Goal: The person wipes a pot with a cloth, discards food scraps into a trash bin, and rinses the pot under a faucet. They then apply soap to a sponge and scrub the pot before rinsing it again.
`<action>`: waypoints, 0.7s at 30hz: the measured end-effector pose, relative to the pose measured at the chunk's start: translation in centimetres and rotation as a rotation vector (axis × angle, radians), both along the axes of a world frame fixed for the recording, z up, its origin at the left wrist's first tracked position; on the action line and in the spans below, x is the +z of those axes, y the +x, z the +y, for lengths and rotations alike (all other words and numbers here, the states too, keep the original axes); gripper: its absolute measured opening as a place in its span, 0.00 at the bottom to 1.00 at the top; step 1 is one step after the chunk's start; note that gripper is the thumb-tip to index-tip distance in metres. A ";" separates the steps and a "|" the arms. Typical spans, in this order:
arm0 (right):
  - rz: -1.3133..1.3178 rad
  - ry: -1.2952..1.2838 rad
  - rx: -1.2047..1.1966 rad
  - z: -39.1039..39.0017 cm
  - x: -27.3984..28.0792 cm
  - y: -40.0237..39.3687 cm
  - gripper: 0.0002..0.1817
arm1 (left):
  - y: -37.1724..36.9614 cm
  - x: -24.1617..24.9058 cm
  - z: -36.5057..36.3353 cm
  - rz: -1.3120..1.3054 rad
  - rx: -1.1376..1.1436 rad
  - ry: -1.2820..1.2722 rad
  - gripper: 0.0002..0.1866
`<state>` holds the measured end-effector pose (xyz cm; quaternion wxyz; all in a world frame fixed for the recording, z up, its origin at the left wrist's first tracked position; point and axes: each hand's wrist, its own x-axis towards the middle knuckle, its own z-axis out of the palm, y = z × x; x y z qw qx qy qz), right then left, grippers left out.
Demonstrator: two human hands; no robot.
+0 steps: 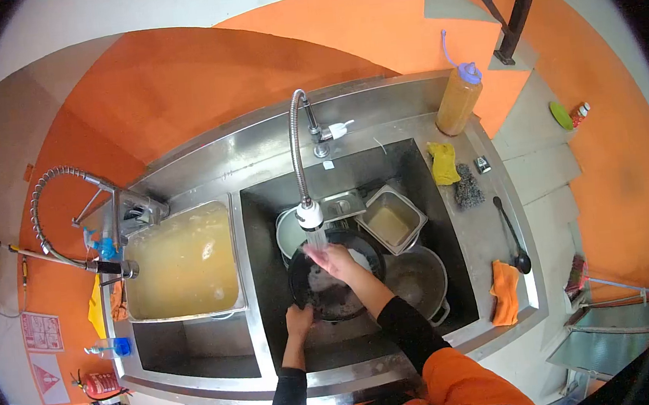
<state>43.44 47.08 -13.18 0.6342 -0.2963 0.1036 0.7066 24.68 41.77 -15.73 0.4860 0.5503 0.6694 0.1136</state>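
Observation:
My left hand (299, 320) is closed on the near left rim of a round black pan (340, 297) in the right sink basin. Over the pan, my right hand (334, 262) has its fingers apart under water running from the white spray head (309, 216) of a flexible faucet. Some water and whitish suds lie in the pan. Beside it are a metal pot (423, 275), a square steel container (392, 221) holding cloudy liquid, and a pale round dish (291, 232) partly hidden behind the pan.
A large tray (237, 249) of yellowish liquid stands over the left basin. On the right counter are a squeeze bottle (458, 102), a yellow sponge (442, 164), a steel scourer (466, 187), a black spoon (513, 236) and an orange cloth (505, 292).

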 end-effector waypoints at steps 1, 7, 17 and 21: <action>-0.004 -0.003 0.000 -0.1 1.4 0.4 0.14 | 0.4 0.3 0.0 -0.004 0.000 -0.003 0.21; -0.466 -0.061 0.182 1.8 4.3 1.2 0.12 | 0.2 -2.3 1.1 -0.078 0.092 0.159 0.12; -0.701 0.264 0.639 1.5 0.5 1.4 0.15 | 1.8 2.8 1.4 -0.080 0.096 0.076 0.16; -2.281 -0.093 0.042 -4.5 8.8 4.5 0.22 | 2.2 6.4 0.9 -0.140 0.099 -0.067 0.14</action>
